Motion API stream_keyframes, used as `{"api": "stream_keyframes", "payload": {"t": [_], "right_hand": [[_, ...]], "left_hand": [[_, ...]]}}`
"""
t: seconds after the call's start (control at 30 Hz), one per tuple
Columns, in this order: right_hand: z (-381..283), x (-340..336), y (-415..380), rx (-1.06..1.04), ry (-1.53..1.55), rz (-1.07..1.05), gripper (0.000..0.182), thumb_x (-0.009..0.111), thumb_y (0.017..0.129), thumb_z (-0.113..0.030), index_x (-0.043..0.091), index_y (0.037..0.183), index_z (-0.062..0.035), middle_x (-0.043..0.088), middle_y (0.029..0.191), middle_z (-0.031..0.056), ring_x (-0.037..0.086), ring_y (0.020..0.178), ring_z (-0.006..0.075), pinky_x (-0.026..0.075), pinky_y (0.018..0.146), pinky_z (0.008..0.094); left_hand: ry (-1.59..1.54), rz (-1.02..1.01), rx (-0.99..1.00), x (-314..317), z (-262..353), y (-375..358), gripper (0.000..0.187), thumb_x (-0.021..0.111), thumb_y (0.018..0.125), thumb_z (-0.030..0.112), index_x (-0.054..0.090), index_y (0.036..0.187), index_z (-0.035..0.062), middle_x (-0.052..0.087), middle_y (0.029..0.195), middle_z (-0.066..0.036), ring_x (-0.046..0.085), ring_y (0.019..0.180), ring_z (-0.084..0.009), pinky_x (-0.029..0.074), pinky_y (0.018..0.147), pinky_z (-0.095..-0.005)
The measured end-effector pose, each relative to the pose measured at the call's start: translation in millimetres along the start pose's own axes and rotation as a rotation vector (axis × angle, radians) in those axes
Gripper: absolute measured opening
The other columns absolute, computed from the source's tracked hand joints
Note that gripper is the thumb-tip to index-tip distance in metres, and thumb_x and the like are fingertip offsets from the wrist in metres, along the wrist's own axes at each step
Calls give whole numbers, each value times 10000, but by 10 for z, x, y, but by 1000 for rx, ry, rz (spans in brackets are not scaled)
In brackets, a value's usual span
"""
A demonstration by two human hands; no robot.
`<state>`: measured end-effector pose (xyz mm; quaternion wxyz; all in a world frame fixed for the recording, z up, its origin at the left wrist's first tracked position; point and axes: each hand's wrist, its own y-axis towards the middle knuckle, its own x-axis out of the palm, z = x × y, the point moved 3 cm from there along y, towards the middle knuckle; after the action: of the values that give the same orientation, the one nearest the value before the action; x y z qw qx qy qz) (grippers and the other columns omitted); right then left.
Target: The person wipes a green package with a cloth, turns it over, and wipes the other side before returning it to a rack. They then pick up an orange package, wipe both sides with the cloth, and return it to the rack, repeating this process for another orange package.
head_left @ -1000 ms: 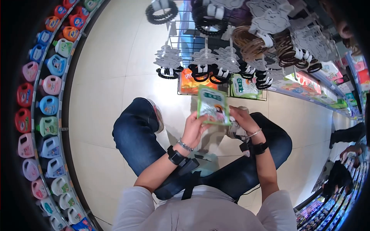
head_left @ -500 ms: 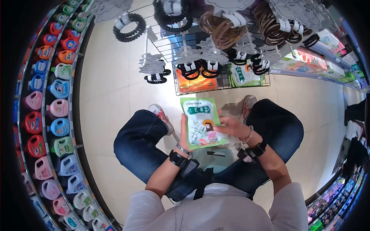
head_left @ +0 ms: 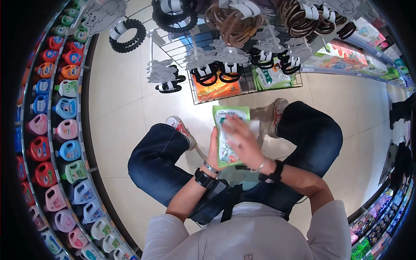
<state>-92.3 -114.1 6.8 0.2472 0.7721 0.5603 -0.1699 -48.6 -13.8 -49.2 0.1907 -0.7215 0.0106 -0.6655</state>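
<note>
My left hand grips the left edge of a green-and-white packet with printed pictures, held upright before me between my knees. Over the packet's front lies my right hand, fingers stretched out and blurred by motion. It covers much of the printed face. A blurred white patch shows beside the right palm; I cannot make out what it is. Beneath my wrists is a pale green stool seat, partly hidden.
A wire rack ahead holds an orange packet and a green packet low down. Hair ties hang above. Detergent bottles line the left shelves; boxed goods stand at the right.
My right hand has moved up and left across the packet's front, from its right edge. The packet now stands slightly further right and straighter. The view has shifted slightly.
</note>
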Motion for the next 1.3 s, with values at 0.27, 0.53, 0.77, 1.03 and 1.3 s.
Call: {"api": "stream_keyframes", "payload": {"t": [0.27, 0.53, 0.77, 1.03, 1.3], "right_hand": [[-299, 259, -141, -50, -69, -175, 673, 491, 811, -312, 243, 1356, -5, 197, 1433, 150, 168, 1327, 330, 137, 1048, 494], [-113, 88, 375, -111, -232, -167, 642, 471, 838, -316, 241, 1362, -24, 219, 1425, 151, 174, 1330, 307, 127, 1053, 490], [-210, -120, 445, -124, -535, 23, 608, 549, 794, -347, 386, 1285, -28, 326, 1368, 157, 264, 1290, 304, 193, 1034, 477], [-301, -282, 367, -164, -516, -67, 693, 640, 722, -316, 362, 1301, -57, 301, 1377, 167, 296, 1267, 305, 246, 1005, 486], [-192, -326, 288, -144, -347, -80, 605, 599, 726, -157, 384, 1284, -67, 312, 1381, 130, 272, 1287, 311, 231, 1017, 488]], "left_hand": [[99, -33, 130, 321, 30, -22, 708, 310, 848, 616, 281, 1349, 116, 404, 1297, -152, 450, 1147, -308, 388, 944, -433], [13, -64, 2, 347, -212, 103, 728, 299, 858, 608, 238, 1356, 81, 353, 1336, -156, 395, 1196, -306, 346, 983, -425], [154, 124, -3, 163, -133, 118, 772, 311, 824, 658, 248, 1362, 108, 345, 1346, -154, 404, 1190, -329, 376, 952, -465], [244, -29, 260, 508, 132, -7, 676, 277, 873, 597, 280, 1351, 119, 417, 1300, -112, 455, 1161, -266, 412, 927, -411], [289, 230, 330, 331, 279, 118, 435, 401, 917, 372, 425, 1214, 55, 540, 1134, -99, 571, 988, -203, 477, 820, -334]]}}
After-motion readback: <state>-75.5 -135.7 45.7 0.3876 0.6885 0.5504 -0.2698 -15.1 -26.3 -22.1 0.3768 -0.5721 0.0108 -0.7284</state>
